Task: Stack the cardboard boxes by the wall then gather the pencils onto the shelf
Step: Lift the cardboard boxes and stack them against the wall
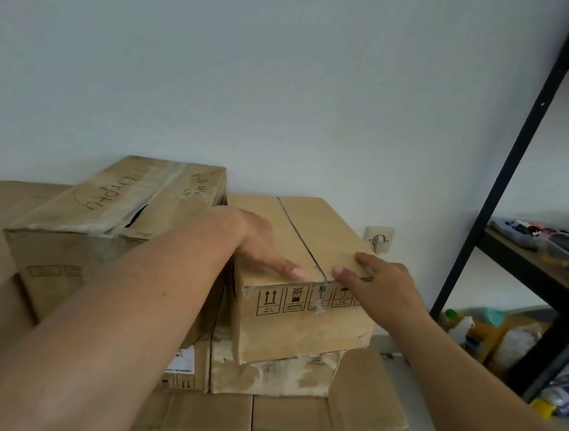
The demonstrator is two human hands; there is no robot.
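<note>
Cardboard forms the box [301, 320] being handled: a closed, oblong carton with a centre seam along its top and printed handling symbols on its near end. It sits on top of the stack, against the wall [288, 78]. Its contents are hidden.

The left hand [260, 244] rests on the top left of the box with one straight digit laid flat. Its other fingers are hidden, so its grip cannot be told. The right hand [380, 278] is spread wide, with straight fingertips touching the top at the near right corner and nothing clasped.

Just beside the box on the left lies a taped box [114, 214], creased, handwritten on and torn open along its top. At least five more cartons are counted below and to the left, one of them a scuffed box [272, 372] directly underneath.

One socket [379, 239] is fixed to the wall behind. At the right stands one black metal rack [522, 160]. Its shelf [527, 260] carries small items too blurred to identify.
</note>
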